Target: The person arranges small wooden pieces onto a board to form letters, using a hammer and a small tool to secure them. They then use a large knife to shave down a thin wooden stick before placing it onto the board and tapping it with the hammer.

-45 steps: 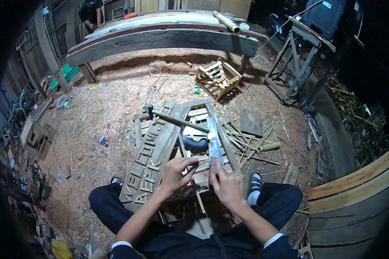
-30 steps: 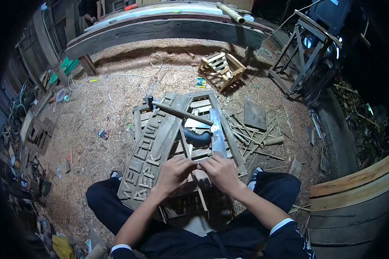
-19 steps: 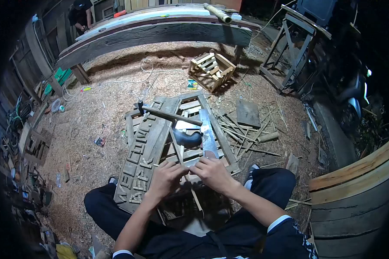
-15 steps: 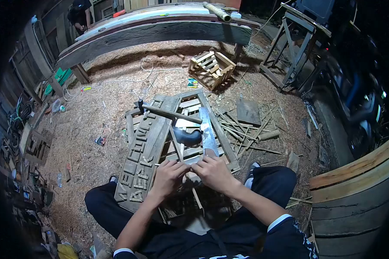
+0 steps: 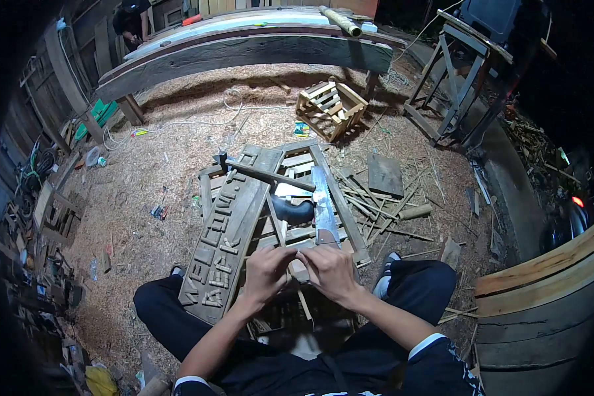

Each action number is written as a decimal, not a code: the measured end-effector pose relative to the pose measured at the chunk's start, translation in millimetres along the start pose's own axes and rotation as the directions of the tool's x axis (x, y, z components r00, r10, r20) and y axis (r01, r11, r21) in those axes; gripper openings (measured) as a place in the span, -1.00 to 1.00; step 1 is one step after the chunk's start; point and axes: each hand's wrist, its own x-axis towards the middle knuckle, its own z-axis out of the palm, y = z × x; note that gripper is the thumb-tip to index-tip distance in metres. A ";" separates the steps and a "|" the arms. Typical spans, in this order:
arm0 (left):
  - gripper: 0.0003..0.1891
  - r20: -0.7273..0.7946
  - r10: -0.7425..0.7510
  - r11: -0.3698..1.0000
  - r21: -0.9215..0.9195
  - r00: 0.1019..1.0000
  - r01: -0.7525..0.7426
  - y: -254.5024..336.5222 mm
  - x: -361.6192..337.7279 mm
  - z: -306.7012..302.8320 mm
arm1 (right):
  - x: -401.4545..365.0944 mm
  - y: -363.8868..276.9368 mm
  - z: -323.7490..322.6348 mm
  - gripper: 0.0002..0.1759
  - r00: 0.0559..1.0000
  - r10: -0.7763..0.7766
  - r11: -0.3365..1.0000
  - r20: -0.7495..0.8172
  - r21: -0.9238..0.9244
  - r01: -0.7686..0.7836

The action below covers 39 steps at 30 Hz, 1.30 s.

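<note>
My left hand (image 5: pixel 268 272) and my right hand (image 5: pixel 328 269) meet fingertip to fingertip above my lap, both closed in a pinch. What they pinch is too small to make out. Just below them hangs a thin wood strip (image 5: pixel 305 305). Beyond my hands, a handsaw (image 5: pixel 321 204) lies on a slatted wooden frame (image 5: pixel 344 198), its handle end nearest my right hand. A hammer (image 5: pixel 270 177) rests across the frame and a weathered board with raised wooden letters (image 5: pixel 228 228). Under the hammer's handle sits a dark curved object (image 5: pixel 293 211).
A long workbench (image 5: pixel 244 63) spans the back, with a person (image 5: pixel 133 25) at its left end. A slatted crate (image 5: pixel 333 109) stands before it. Loose sticks (image 5: pixel 383 208) and a dark square board (image 5: pixel 385 175) lie right. Curved planks (image 5: pixel 541 277) are stacked at lower right.
My fingers have drawn up into a tighter, peaked pinch. The view has shifted slightly, so the scene sits further right. At far right, a blurred dark vehicle has mostly gone, leaving a red light.
</note>
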 end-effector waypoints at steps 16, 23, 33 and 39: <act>-0.51 -0.059 -0.059 0.998 -0.019 0.997 0.058 -2.4 -8.5 7.6 | 1.5 5.0 30.2 -0.87 0.977 0.135 0.977 -0.162 0.186 -0.104; -0.49 -0.166 -0.212 0.970 -0.155 0.963 0.187 -6.4 -9.1 23.0 | 1.2 2.4 43.5 -0.86 0.950 0.276 0.949 -0.145 0.196 -0.246; -0.72 -0.028 -0.053 0.981 0.183 0.998 0.057 -22.5 -4.8 4.3 | 7.7 26.3 24.5 -0.74 0.983 0.168 0.984 -0.074 -0.053 -0.172; -0.60 0.047 -0.139 0.950 0.289 0.989 0.119 -33.2 -18.0 34.6 | -19.6 14.4 17.3 -0.74 0.975 0.176 0.947 0.137 -0.294 -0.129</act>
